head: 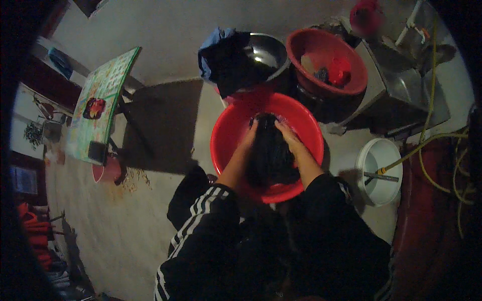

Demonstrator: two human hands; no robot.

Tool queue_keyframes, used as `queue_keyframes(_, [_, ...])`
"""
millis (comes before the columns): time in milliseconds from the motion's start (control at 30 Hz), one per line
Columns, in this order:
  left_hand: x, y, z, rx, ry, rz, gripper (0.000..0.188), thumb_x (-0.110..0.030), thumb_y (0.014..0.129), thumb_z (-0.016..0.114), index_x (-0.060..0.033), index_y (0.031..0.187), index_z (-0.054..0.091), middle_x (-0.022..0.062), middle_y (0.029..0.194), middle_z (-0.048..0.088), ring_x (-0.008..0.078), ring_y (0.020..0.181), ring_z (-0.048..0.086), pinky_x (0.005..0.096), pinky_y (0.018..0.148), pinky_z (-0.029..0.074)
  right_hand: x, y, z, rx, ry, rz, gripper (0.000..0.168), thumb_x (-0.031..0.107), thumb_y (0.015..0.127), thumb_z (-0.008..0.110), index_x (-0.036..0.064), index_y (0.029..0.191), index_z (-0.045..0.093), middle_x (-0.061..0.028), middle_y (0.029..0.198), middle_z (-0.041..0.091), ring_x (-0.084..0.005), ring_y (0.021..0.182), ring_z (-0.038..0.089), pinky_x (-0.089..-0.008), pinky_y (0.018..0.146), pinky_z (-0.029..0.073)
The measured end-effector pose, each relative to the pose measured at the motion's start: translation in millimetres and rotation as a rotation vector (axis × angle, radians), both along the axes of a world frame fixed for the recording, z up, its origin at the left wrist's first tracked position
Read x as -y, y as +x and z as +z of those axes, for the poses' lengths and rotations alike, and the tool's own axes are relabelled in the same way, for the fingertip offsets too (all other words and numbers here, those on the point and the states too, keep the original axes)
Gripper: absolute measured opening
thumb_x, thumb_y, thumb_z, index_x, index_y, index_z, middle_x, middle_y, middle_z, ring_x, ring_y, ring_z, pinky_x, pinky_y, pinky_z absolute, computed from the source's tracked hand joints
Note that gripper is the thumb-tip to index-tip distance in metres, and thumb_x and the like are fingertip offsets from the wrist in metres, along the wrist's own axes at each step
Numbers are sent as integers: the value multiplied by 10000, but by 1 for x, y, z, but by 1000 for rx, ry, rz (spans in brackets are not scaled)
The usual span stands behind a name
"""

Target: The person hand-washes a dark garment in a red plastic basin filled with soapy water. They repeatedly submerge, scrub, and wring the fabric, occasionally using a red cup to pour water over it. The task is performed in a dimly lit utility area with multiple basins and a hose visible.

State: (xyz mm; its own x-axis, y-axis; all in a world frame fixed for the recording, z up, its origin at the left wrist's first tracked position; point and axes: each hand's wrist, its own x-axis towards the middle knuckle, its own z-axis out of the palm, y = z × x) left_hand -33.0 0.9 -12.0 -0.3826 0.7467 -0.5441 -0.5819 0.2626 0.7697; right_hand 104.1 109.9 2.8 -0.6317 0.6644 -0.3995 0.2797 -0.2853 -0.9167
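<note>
A bright red plastic basin [222, 158] stands on the floor straight before me. Wet-looking black cloth [269, 158] fills much of its middle, and a little water glints near the far end of the cloth. My left hand [251, 132] grips the cloth's left side, fingers pointing away from me. On the opposite side, my right hand [285, 131] holds the cloth too, its thumb side towards the middle. Some of the fingertips are lost in the dark fabric.
Behind the basin is a metal basin [280, 47] with dark and blue clothes [220, 52] over its rim. A reddish basin [327, 88] holds small items. To the right, a white bucket [359, 177] has a yellow hose [404, 160] reaching in. A patterned folding table [109, 79] stands left.
</note>
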Motion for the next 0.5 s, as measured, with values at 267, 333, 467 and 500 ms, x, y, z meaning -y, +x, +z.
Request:
queue_keyframes(267, [6, 5, 116, 523, 171, 60, 759, -667, 793, 385, -58, 1241, 455, 132, 1242, 481, 294, 1120, 466, 418, 975, 339, -30, -1, 19, -196, -323, 61, 656, 485, 797, 554, 68, 1285, 419, -95, 1306, 423, -231, 1217, 362, -343, 1027, 235])
queue_keyframes(333, [6, 11, 138, 440, 53, 74, 701, -638, 803, 412, -79, 1220, 487, 126, 1211, 511, 298, 1089, 493, 409, 954, 359, -23, 4, 51, -188, -333, 98, 681, 495, 790, 558, 68, 1296, 401, -106, 1319, 407, -237, 1212, 369, -352, 1020, 251])
queue_keyframes(467, [19, 8, 53, -388, 170, -146, 581, -504, 811, 523, -56, 1181, 504, 195, 1102, 549, 346, 1026, 514, 431, 885, 393, -4, 28, 69, -44, 190, 301, 731, 489, 808, 540, 78, 1354, 281, -218, 1303, 370, -328, 1215, 349, -394, 986, 312])
queue_keyframes(500, [28, 24, 74, -686, 168, -201, 564, -475, 811, 537, -47, 1176, 501, 212, 1077, 548, 358, 1009, 514, 432, 868, 399, 7, 40, 82, 77, 414, 396, 724, 479, 810, 539, 93, 1360, 271, -235, 1305, 352, -349, 1215, 339, -414, 979, 318])
